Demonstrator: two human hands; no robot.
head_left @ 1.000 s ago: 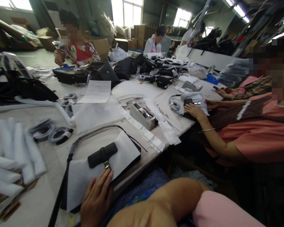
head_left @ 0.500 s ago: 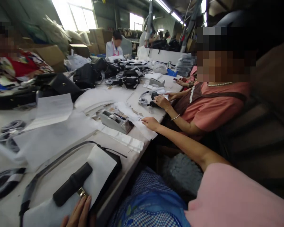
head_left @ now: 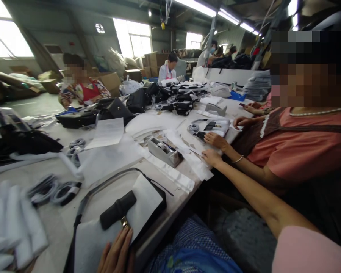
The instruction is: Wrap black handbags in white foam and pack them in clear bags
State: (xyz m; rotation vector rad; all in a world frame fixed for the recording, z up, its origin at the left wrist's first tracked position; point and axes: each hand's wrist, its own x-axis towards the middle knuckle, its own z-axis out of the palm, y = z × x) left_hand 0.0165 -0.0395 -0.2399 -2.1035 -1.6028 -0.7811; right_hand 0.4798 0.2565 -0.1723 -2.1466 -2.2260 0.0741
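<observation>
My left hand (head_left: 118,250) lies with fingers extended on the front of a black handbag (head_left: 162,197), the fingertips at its gold clasp (head_left: 125,222). White tissue paper (head_left: 88,239) covers much of the bag, around a black flap tab (head_left: 118,209). The bag's wrapped strap (head_left: 102,182) arches across the table behind it. Stretched far forward, my right hand (head_left: 212,157) is at the table edge, beside white paper strips (head_left: 197,167) and right of a grey tape dispenser (head_left: 165,151). Its fingers look closed together; anything between them is too small to make out.
Close on the right, a co-worker's hand (head_left: 216,140) touches another bag (head_left: 218,125). Rolled white padding (head_left: 17,223) and coiled straps (head_left: 57,189) lie on the left. Black bags (head_left: 136,100) are heaped farther back. Another person (head_left: 85,91) sits across the table.
The view has swung left, bringing the white rolls into sight. My left hand stays on the bag. My right hand remains stretched out, now nearer the co-worker's hand.
</observation>
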